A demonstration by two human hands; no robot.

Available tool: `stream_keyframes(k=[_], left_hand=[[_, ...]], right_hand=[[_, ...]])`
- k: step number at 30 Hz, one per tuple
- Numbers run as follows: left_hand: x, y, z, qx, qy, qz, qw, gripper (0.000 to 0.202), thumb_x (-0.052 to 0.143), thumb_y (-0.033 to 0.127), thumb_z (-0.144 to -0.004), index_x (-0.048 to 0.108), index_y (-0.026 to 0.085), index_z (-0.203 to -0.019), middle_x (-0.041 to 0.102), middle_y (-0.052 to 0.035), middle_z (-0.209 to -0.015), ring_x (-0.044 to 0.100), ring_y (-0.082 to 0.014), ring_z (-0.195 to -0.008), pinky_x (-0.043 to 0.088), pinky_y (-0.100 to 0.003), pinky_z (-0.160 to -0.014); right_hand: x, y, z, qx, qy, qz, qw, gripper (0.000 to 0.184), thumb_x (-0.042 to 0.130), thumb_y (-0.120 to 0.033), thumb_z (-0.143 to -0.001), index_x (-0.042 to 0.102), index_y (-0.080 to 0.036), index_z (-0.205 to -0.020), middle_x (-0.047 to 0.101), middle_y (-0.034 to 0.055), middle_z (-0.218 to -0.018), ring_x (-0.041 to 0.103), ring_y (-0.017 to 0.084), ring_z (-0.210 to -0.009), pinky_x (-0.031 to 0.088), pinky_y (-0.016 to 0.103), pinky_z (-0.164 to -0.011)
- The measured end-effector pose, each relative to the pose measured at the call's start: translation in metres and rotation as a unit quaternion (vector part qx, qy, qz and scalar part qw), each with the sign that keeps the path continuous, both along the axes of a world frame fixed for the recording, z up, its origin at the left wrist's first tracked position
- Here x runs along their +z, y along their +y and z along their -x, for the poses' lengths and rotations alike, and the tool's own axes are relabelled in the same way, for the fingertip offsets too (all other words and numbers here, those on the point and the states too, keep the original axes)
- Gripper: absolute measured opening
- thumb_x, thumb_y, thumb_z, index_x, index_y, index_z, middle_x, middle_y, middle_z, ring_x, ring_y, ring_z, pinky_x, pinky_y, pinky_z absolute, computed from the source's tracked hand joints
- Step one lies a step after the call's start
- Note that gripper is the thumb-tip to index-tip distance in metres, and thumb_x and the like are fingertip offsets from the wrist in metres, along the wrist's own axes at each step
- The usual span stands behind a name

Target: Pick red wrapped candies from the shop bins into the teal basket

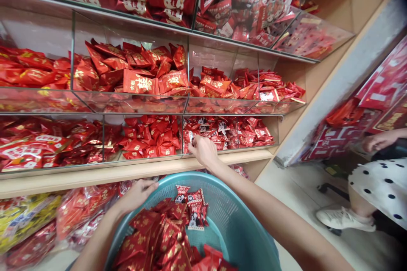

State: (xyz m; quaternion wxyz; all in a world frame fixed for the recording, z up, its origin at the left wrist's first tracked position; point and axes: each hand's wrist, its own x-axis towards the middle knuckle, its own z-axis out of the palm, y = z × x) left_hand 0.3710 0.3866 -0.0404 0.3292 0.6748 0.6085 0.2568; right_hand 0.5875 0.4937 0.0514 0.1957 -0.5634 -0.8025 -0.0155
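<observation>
My left hand (140, 197) is at the upper left rim of a teal plastic basket (241, 203), fingers curled over its edge. Inside the basket lie red packets with gold prints (171, 237) and a few small red candy packets with black-and-white figures (194, 209). My right hand (204, 150) reaches over the basket into a low clear compartment of similar figure-printed packets (222, 126). Its fingers are closed on a small candy packet (190, 136), whose edge shows at the fingertips.
Clear-fronted shelves (140, 101) full of red packets rise ahead. Below the wooden shelf edge (127, 170) are bagged sweets (85, 207). At right, beyond a wooden side panel (337, 51), a seated person in dotted clothing (381, 186) is partly visible, with a white shoe (345, 219).
</observation>
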Motion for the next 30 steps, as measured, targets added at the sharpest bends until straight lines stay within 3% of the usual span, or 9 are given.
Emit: stream_keyframes(k=[7,13,18,21,26,28,30], left_hand=[[0.000,0.001,-0.001,-0.002,0.000,-0.001,1.000,0.046,0.039,0.049,-0.079,0.069,0.014,-0.080,0.067,-0.0028,-0.074,0.057,-0.0206,-0.069,0.043,-0.027,-0.065],[0.001,0.000,0.000,-0.001,0.001,-0.004,1.000,0.047,0.039,0.050,-0.079,0.068,0.014,-0.077,0.067,-0.0023,-0.072,0.057,-0.0202,-0.067,0.043,-0.026,-0.063],[0.000,0.001,0.000,0.000,0.004,0.001,1.000,0.048,0.038,0.052,-0.078,0.068,0.015,-0.075,0.067,-0.0020,-0.073,0.057,-0.0200,-0.067,0.042,-0.025,-0.062],[0.000,0.001,-0.001,0.004,0.001,0.002,1.000,0.048,0.039,0.053,-0.078,0.068,0.015,-0.077,0.068,-0.0022,-0.073,0.058,-0.0206,-0.068,0.043,-0.026,-0.062],[0.000,0.001,-0.001,0.004,-0.004,0.006,1.000,0.048,0.040,0.053,-0.077,0.069,0.015,-0.080,0.068,-0.0022,-0.071,0.058,-0.0207,-0.068,0.043,-0.026,-0.062],[0.000,0.001,-0.001,0.005,-0.006,0.010,1.000,0.048,0.040,0.053,-0.077,0.069,0.015,-0.081,0.068,-0.0021,-0.072,0.057,-0.0203,-0.067,0.043,-0.026,-0.062],[0.001,0.000,-0.001,0.005,-0.008,0.014,1.000,0.048,0.040,0.052,-0.078,0.069,0.015,-0.081,0.068,-0.0018,-0.072,0.057,-0.0200,-0.066,0.043,-0.026,-0.062]], right_hand=[[-0.001,0.010,-0.011,0.017,0.091,-0.004,0.996,0.020,0.041,-0.025,-0.080,0.059,-0.019,-0.076,0.063,0.0045,-0.068,0.056,0.015,-0.063,0.032,0.022,-0.055],[0.004,0.012,-0.021,0.070,0.228,-0.019,0.971,0.018,0.043,-0.024,-0.077,0.056,-0.017,-0.066,0.051,-0.0027,-0.051,0.043,0.010,-0.049,0.030,0.020,-0.052],[0.020,-0.013,-0.042,0.122,0.325,-0.025,0.938,0.019,0.044,-0.028,-0.079,0.053,-0.017,-0.066,0.048,-0.0042,-0.053,0.040,0.008,-0.048,0.030,0.019,-0.050],[0.020,-0.036,-0.055,0.163,0.355,0.009,0.920,0.020,0.045,-0.030,-0.081,0.052,-0.017,-0.069,0.049,-0.0035,-0.058,0.041,0.008,-0.051,0.031,0.019,-0.051],[-0.015,-0.067,-0.071,0.217,0.321,0.166,0.907,0.016,0.045,-0.025,-0.080,0.050,-0.016,-0.068,0.049,-0.0036,-0.058,0.041,0.008,-0.052,0.030,0.018,-0.049],[-0.034,-0.073,-0.075,0.216,0.259,0.194,0.921,0.015,0.044,-0.022,-0.080,0.050,-0.016,-0.067,0.047,-0.0043,-0.056,0.040,0.007,-0.050,0.027,0.018,-0.048],[-0.049,-0.077,-0.078,0.205,0.172,0.173,0.948,0.016,0.042,-0.019,-0.081,0.049,-0.016,-0.067,0.047,-0.0045,-0.054,0.040,0.007,-0.049,0.024,0.019,-0.048]])
